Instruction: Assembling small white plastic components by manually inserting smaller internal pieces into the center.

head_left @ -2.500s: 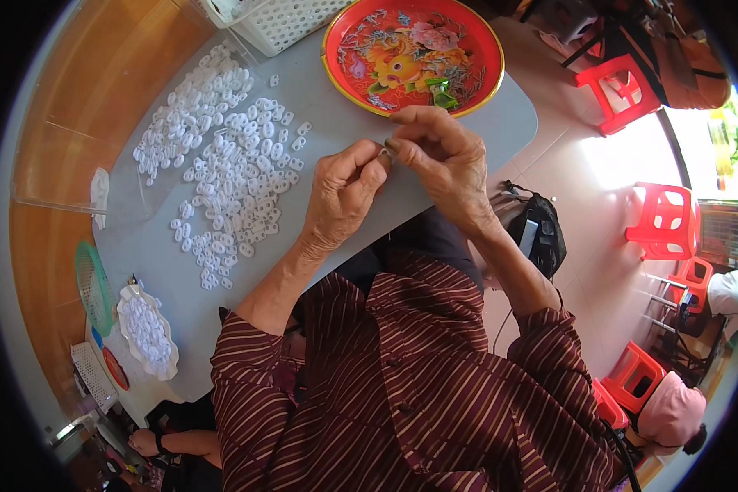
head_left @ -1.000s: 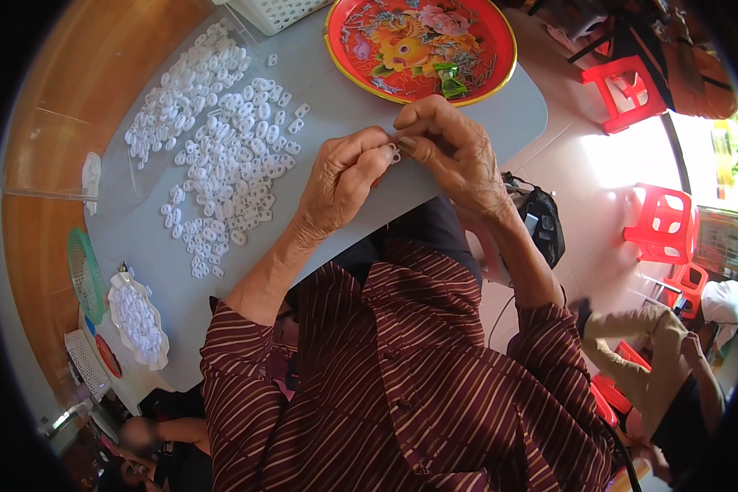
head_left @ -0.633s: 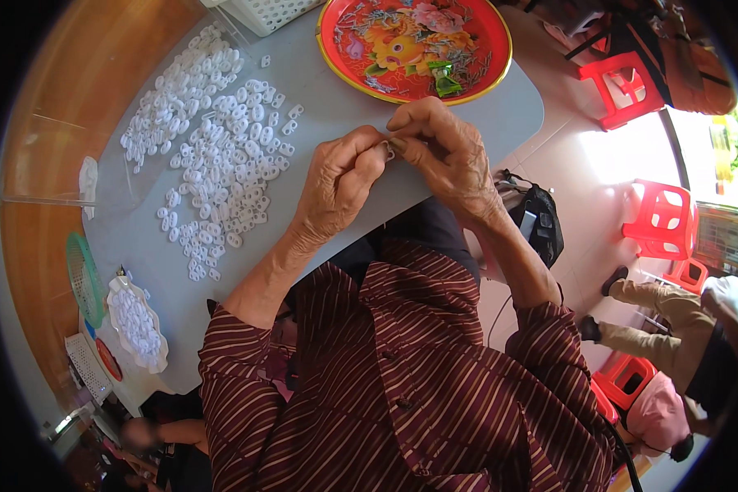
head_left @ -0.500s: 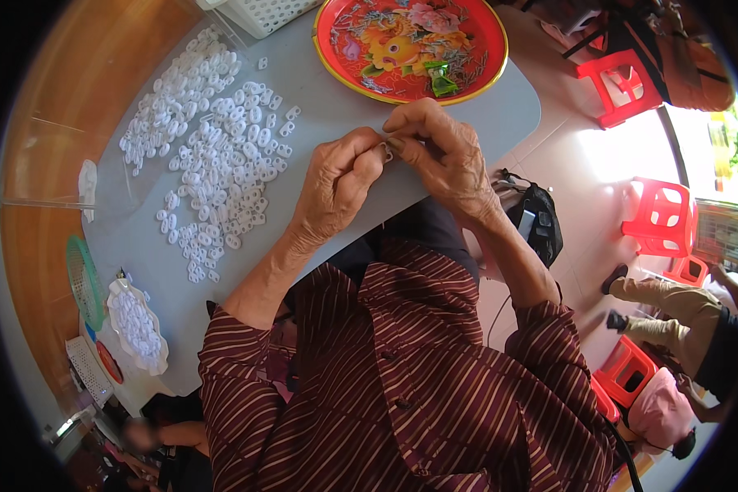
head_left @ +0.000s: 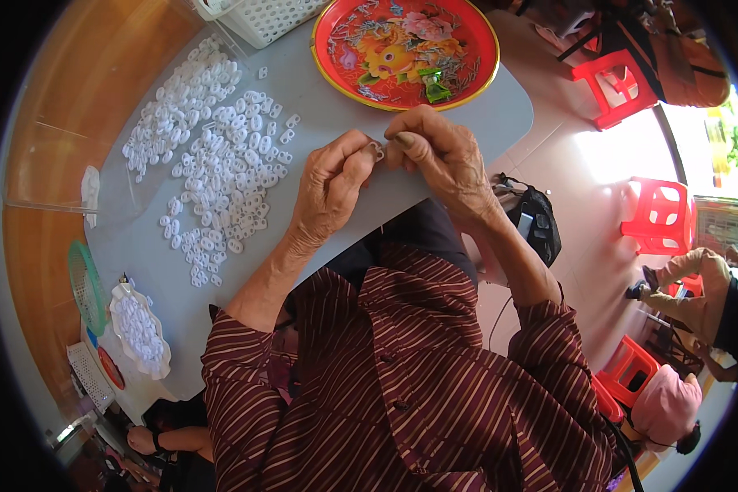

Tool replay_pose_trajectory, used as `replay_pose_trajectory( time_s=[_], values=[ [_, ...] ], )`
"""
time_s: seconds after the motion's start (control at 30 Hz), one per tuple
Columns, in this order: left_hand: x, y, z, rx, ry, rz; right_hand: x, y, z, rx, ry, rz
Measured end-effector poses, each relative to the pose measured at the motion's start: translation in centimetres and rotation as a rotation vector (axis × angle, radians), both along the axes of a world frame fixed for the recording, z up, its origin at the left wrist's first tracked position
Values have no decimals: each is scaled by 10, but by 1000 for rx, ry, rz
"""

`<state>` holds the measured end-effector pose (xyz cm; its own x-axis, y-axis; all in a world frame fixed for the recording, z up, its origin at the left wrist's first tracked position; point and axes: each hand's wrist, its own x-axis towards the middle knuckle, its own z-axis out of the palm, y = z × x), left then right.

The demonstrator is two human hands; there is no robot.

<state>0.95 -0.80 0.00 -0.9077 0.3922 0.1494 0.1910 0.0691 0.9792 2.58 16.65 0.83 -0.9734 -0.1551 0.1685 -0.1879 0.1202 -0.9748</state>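
L hand (head_left: 330, 190) & R hand (head_left: 445, 156) meet fingertip to fingertip over the near edge of the grey table (head_left: 320, 98), both forearms angled up from the lower edge, wrists bent inward, knuckles up. L thumb + forefinger pinch a small white plastic piece (head_left: 376, 150), other fingers curled; R thumb + forefinger are closed on the same piece from the other side, just touching it. Heap of white pieces (head_left: 217, 164) lies well left of the fingers, red patterned tray (head_left: 405, 51) just beyond the fingertips w/ a green bit (head_left: 433, 84) in it, white basket (head_left: 262, 16) further up-left
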Motion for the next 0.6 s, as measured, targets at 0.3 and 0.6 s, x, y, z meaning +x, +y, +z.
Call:
replay_pose_trajectory(
  time_s=[0.3, 0.6],
  values=[
    [-1, -2, 0, 10, -19, 0, -1, -1, 3, 64, -9, -11],
    [-5, 3, 0, -95, 52, 1, 2, 7, 0, 10, 39, -11]
  ],
)
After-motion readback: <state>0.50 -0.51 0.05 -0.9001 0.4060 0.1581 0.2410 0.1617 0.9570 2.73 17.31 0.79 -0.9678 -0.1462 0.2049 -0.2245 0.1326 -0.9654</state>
